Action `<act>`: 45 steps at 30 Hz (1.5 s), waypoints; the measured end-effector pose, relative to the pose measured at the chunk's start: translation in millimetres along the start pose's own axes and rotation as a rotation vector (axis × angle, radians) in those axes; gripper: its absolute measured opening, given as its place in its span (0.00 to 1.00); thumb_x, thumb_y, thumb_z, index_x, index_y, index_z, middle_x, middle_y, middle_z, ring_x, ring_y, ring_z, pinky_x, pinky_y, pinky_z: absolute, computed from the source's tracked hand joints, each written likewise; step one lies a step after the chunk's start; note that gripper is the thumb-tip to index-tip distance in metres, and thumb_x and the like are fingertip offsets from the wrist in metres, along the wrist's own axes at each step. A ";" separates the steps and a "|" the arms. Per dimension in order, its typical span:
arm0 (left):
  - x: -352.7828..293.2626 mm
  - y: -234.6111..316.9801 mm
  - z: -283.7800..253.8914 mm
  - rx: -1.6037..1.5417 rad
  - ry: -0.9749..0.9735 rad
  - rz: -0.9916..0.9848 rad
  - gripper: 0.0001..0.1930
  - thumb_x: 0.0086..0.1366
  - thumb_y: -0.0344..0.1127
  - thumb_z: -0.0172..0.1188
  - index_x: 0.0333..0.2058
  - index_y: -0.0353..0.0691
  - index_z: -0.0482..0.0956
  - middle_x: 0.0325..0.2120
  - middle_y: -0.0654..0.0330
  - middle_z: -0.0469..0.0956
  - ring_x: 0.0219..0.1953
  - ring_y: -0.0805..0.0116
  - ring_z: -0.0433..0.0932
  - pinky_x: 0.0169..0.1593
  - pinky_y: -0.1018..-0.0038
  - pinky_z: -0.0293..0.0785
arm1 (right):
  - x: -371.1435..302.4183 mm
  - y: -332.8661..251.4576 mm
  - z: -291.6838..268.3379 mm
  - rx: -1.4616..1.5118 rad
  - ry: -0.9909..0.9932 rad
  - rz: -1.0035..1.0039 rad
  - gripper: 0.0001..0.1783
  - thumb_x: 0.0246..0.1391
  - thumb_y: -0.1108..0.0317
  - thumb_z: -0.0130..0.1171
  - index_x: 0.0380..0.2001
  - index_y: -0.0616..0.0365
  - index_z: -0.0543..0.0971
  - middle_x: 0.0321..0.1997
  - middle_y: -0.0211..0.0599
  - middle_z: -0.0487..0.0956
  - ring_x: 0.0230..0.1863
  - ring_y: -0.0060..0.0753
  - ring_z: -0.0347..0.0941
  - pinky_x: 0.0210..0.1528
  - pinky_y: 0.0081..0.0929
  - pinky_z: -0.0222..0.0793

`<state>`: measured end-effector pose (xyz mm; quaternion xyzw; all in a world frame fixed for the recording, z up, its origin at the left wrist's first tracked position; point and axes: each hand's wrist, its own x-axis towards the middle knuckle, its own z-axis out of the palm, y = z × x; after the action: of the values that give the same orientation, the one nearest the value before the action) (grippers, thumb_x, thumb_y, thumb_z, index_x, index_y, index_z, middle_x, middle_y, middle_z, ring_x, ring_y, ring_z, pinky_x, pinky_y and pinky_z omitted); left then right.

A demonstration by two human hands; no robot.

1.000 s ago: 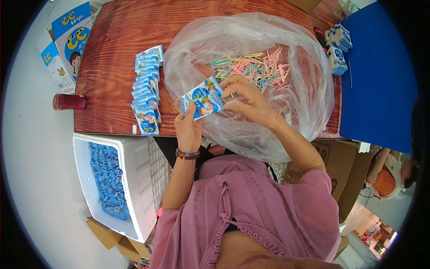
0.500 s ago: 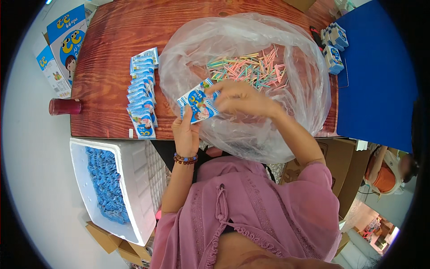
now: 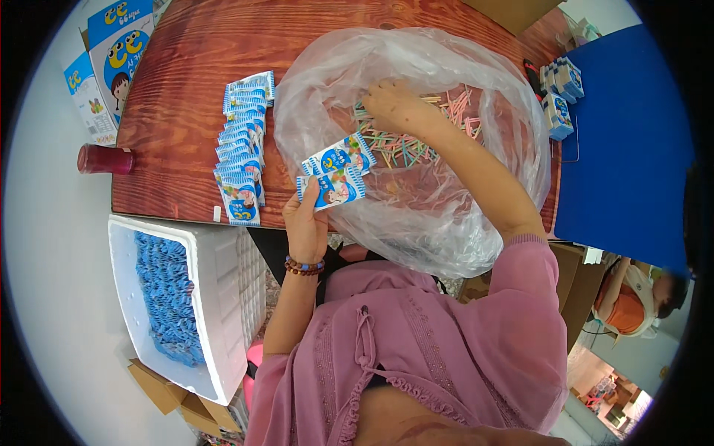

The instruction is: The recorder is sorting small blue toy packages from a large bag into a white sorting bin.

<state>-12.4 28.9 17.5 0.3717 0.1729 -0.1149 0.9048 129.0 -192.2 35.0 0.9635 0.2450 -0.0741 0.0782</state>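
My left hand is closed, its thumb and fingers pinching blue-and-white sachets. At least two of them show, one fanned out above the other. My right hand reaches over the clear plastic bag spread on the table, at the far left of the thin pastel sticks lying in it. Its fingers bend downward; their tips and anything beneath them are hidden. Left of the bag, several similar sachets lie overlapped in a column.
A white foam box full of blue sachets stands at the lower left. A red jar lies at the table's left edge, near printed cartons. Small boxes sit right, beside a blue panel. Another person is at the far right.
My right hand has moved away from the sachets, up and farther over the sticks. The sachets in my left hand now show fanned apart. The whole view has shifted slightly.
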 end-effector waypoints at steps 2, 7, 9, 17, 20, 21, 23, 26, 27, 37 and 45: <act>2.0 -1.4 -0.9 -0.002 -0.011 -0.005 0.10 0.69 0.32 0.55 0.40 0.32 0.79 0.39 0.56 0.82 0.39 0.72 0.81 0.44 0.73 0.78 | 3.8 -0.7 10.5 0.003 0.035 -0.021 0.17 0.47 0.65 0.57 0.41 0.58 0.78 0.47 0.44 0.77 0.51 0.47 0.72 0.53 0.44 0.66; 2.8 -2.8 1.9 -0.009 -0.027 -0.019 0.09 0.68 0.31 0.56 0.41 0.32 0.79 0.39 0.58 0.82 0.39 0.73 0.81 0.44 0.74 0.77 | -2.2 0.0 27.2 -0.021 0.160 -0.044 0.13 0.50 0.68 0.52 0.39 0.59 0.76 0.44 0.43 0.76 0.49 0.45 0.73 0.50 0.42 0.67; 2.2 -4.6 0.3 -0.010 -0.014 -0.023 0.09 0.68 0.31 0.57 0.41 0.32 0.79 0.40 0.58 0.82 0.39 0.73 0.81 0.44 0.74 0.78 | -2.7 -0.8 26.2 -0.021 0.170 -0.056 0.13 0.53 0.65 0.50 0.39 0.57 0.78 0.45 0.42 0.78 0.48 0.43 0.75 0.50 0.42 0.68; -0.9 -6.3 -0.2 -0.021 -0.003 -0.032 0.08 0.67 0.30 0.57 0.41 0.32 0.79 0.40 0.58 0.82 0.39 0.73 0.81 0.45 0.74 0.78 | -3.2 6.9 35.6 -0.011 0.188 -0.083 0.14 0.52 0.67 0.52 0.41 0.58 0.77 0.47 0.42 0.77 0.51 0.43 0.73 0.51 0.42 0.68; 0.6 -8.2 -5.0 -0.003 -0.022 -0.027 0.08 0.67 0.30 0.56 0.41 0.32 0.79 0.40 0.58 0.82 0.40 0.73 0.81 0.45 0.74 0.77 | -11.9 15.4 41.4 0.084 0.237 -0.071 0.14 0.52 0.68 0.53 0.43 0.58 0.75 0.47 0.43 0.77 0.51 0.44 0.73 0.50 0.44 0.67; 0.5 -8.9 -5.4 -0.013 -0.016 -0.025 0.08 0.67 0.30 0.56 0.41 0.32 0.79 0.40 0.57 0.81 0.41 0.73 0.80 0.46 0.74 0.77 | -15.4 15.1 40.5 0.142 0.271 -0.060 0.14 0.52 0.68 0.54 0.43 0.58 0.74 0.47 0.44 0.77 0.51 0.45 0.73 0.50 0.44 0.67; 0.5 -10.3 -4.1 -0.022 -0.016 -0.028 0.08 0.68 0.30 0.56 0.42 0.32 0.79 0.41 0.57 0.81 0.41 0.72 0.80 0.47 0.73 0.77 | -20.5 14.5 36.4 0.259 0.292 -0.017 0.13 0.55 0.68 0.53 0.43 0.59 0.73 0.45 0.43 0.77 0.50 0.42 0.73 0.48 0.42 0.67; -1.6 -8.3 1.7 -0.024 -0.042 -0.033 0.09 0.68 0.30 0.56 0.42 0.31 0.78 0.42 0.56 0.81 0.42 0.71 0.80 0.47 0.73 0.77 | -45.9 3.3 17.4 0.816 0.379 0.124 0.10 0.60 0.66 0.51 0.43 0.60 0.71 0.41 0.39 0.75 0.47 0.37 0.72 0.48 0.40 0.67; -3.0 -6.3 4.1 -0.030 -0.035 -0.033 0.09 0.68 0.30 0.56 0.43 0.31 0.78 0.42 0.56 0.81 0.42 0.71 0.80 0.48 0.72 0.77 | -55.1 0.9 11.1 1.258 0.442 0.225 0.10 0.63 0.65 0.51 0.43 0.60 0.70 0.39 0.36 0.74 0.45 0.36 0.71 0.49 0.40 0.66; 6.0 -11.6 23.9 -0.078 -0.066 -0.072 0.10 0.69 0.34 0.56 0.42 0.33 0.77 0.42 0.58 0.81 0.44 0.70 0.80 0.46 0.72 0.77 | -84.0 -3.6 35.5 2.512 0.683 0.159 0.09 0.67 0.69 0.45 0.41 0.64 0.72 0.37 0.34 0.74 0.50 0.36 0.73 0.60 0.39 0.68; 26.1 -28.8 37.9 -0.187 -0.076 -0.165 0.09 0.69 0.38 0.55 0.40 0.39 0.78 0.38 0.62 0.81 0.36 0.75 0.78 0.33 0.79 0.71 | -97.7 -44.4 -10.2 2.199 0.752 0.046 0.14 0.68 0.66 0.41 0.45 0.65 0.71 0.47 0.45 0.77 0.56 0.43 0.71 0.63 0.42 0.60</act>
<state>10.4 -20.3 14.0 0.2655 0.1783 -0.1864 0.9290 23.8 -196.7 57.6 0.4772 0.0386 0.0454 -0.8768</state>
